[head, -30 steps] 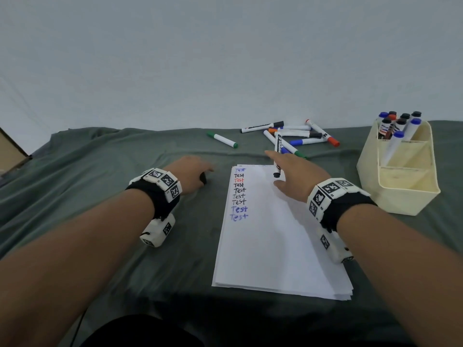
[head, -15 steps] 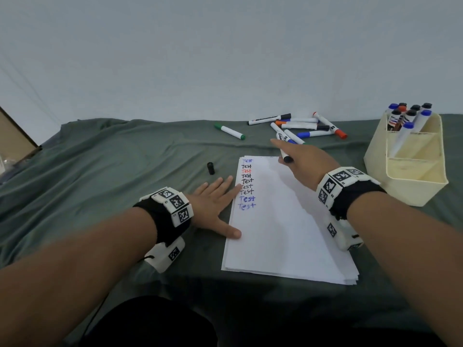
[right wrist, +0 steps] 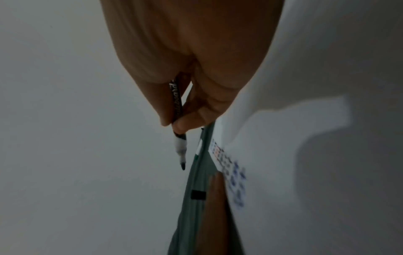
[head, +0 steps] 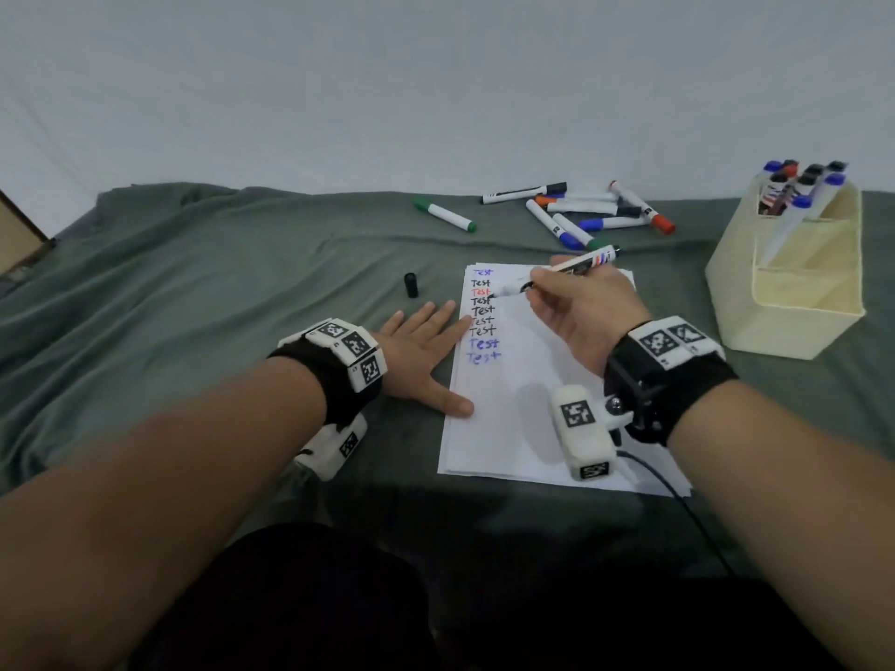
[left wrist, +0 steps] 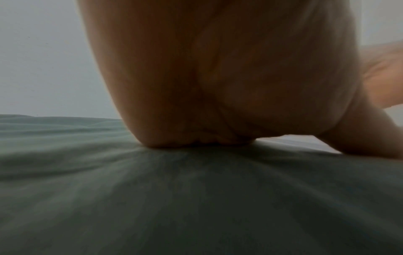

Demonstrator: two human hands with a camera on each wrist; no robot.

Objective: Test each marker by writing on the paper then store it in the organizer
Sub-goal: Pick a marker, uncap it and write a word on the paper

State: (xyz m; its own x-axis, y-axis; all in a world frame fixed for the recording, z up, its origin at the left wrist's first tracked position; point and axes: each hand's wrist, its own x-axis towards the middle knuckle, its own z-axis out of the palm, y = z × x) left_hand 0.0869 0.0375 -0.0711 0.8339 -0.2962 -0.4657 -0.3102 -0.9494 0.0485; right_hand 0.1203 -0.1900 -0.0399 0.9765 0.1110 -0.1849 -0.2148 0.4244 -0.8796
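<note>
My right hand (head: 571, 307) pinches an uncapped black marker (head: 562, 273) in a writing grip, tip pointing left over the column of "Test" words on the white paper (head: 523, 404). The right wrist view shows the same marker (right wrist: 177, 107) between thumb and fingers, its dark tip bare. Its black cap (head: 411, 285) lies on the green cloth left of the paper. My left hand (head: 426, 351) lies flat, fingers spread, thumb on the paper's left edge. The cream organizer (head: 794, 293) at right holds several capped markers upright in its back compartment.
A pile of several capped markers (head: 591, 213) lies beyond the paper, and a single green marker (head: 445, 216) lies to its left. A green cloth (head: 193, 293) covers the table. A cable runs from my right wrist camera over the paper's near corner.
My left hand let go of the black cap, moved back and flattened beside the paper. My right hand turned the marker from upright into a writing grip, tip now over the written words.
</note>
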